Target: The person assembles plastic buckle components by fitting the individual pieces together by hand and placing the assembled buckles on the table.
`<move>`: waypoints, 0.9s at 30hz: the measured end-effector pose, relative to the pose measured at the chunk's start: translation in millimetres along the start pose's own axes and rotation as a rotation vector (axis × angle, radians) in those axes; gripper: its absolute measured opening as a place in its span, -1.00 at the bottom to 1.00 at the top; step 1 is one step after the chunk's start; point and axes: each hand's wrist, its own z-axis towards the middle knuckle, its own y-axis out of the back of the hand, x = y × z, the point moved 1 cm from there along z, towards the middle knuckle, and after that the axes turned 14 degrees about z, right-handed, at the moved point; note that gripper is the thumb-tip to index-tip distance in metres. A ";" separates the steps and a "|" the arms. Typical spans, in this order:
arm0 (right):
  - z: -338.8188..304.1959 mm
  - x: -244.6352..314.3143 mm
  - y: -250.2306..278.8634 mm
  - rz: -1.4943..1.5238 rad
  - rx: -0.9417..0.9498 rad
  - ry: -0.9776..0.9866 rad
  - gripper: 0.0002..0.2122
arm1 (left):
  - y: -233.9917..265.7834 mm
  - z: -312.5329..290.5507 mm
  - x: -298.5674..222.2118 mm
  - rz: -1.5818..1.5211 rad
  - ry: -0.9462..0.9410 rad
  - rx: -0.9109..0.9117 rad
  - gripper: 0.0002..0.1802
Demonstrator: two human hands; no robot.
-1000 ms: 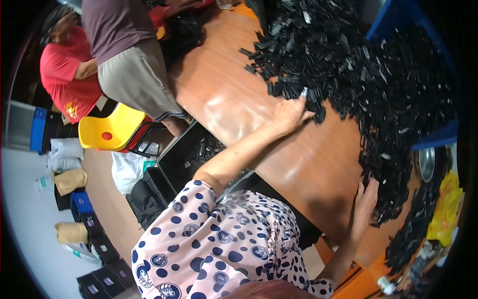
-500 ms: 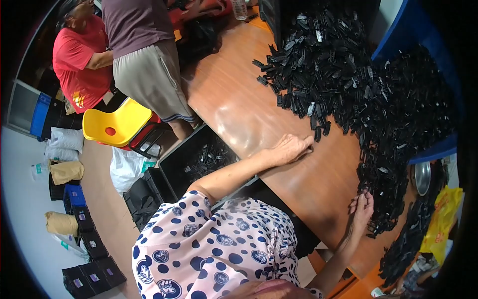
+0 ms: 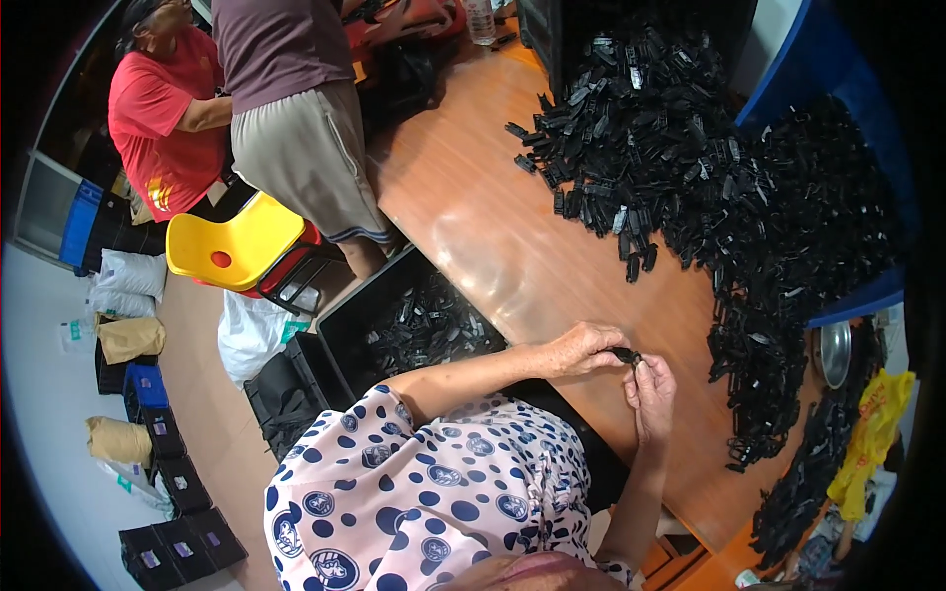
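Above the near part of the orange table (image 3: 552, 295), my two hands meet at a small black plastic clip-like part (image 3: 623, 355). My left hand (image 3: 583, 349) pinches one end of it with closed fingers. At the other end, the fingertips of my right hand (image 3: 651, 390) are closed on the same part. Its finer details are too small to make out. To the right and beyond my hands lies a big heap of similar black parts (image 3: 670, 167), spreading down the table's right side.
Left of the table, a black bin (image 3: 340, 325) holds more black parts. A blue container (image 3: 838, 59) tips over the heap. A metal bowl (image 3: 835, 355) and a yellow bag (image 3: 872, 443) sit at right. Two people stand at the far left beside a yellow chair (image 3: 236, 241).
My right hand has left the heap's edge and moved left. My left hand has come nearer to me, and both hands now meet on the black part.
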 end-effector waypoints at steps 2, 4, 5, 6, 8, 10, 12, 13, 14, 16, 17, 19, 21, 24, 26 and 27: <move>-0.5 0.0 -0.5 0.128 0.073 0.004 -0.90 | 2.0 -0.6 -4.4 -0.008 -0.013 -0.005 -0.75; -3.8 1.6 2.6 0.127 0.114 -0.005 -0.90 | 2.3 -1.9 -11.2 -0.012 -0.026 -0.017 -0.75; -5.6 2.6 4.1 0.126 0.153 -0.014 -0.90 | 2.6 -3.9 -16.0 -0.040 -0.024 -0.011 -0.76; -9.4 3.5 7.7 0.126 0.142 -0.013 -0.90 | 0.0 -3.7 -18.0 -0.083 -0.027 0.010 -0.76; -17.9 5.4 13.7 0.226 0.180 -0.055 -0.90 | -5.9 -3.9 -20.8 -0.109 -0.052 0.012 -0.76; -25.6 7.2 19.2 0.153 0.114 -0.048 -0.90 | -8.0 -3.7 -27.6 -0.152 0.026 0.122 -0.74; -30.7 11.9 18.7 0.019 0.023 -0.011 -0.87 | -24.6 -5.0 -18.6 -0.306 0.149 0.104 -0.72; -33.4 18.1 12.6 -0.065 -0.022 -0.013 -0.85 | -31.2 -6.7 -15.8 -0.361 0.131 0.012 -0.73; -32.0 12.0 15.5 -0.012 -0.088 0.031 -0.82 | -37.3 -9.0 -12.9 -0.432 0.124 -0.085 -0.74; -25.3 30.8 2.7 0.073 0.035 -0.066 -0.81 | -17.2 -1.2 -25.4 -0.304 0.326 0.046 -0.73; -21.7 31.2 3.7 0.108 0.049 -0.081 -0.81 | -14.5 0.7 -23.7 -0.324 0.311 0.023 -0.74; -19.4 30.8 4.1 0.154 0.020 -0.086 -0.81 | -11.1 3.6 -19.2 -0.336 0.316 0.046 -0.75; -20.9 30.2 6.1 0.141 0.062 -0.106 -0.81 | -11.1 5.5 -18.2 -0.302 0.342 0.119 -0.73; -26.5 26.3 13.5 0.120 0.079 -0.055 -0.81 | -18.2 6.4 -16.9 -0.250 0.281 0.127 -0.74; -30.0 28.5 11.7 0.044 0.067 -0.026 -0.83 | -20.3 6.2 -18.2 -0.261 0.277 0.111 -0.73; -31.9 30.4 10.5 -0.035 0.063 0.003 -0.84 | -20.4 5.8 -19.4 -0.216 0.253 0.102 -0.73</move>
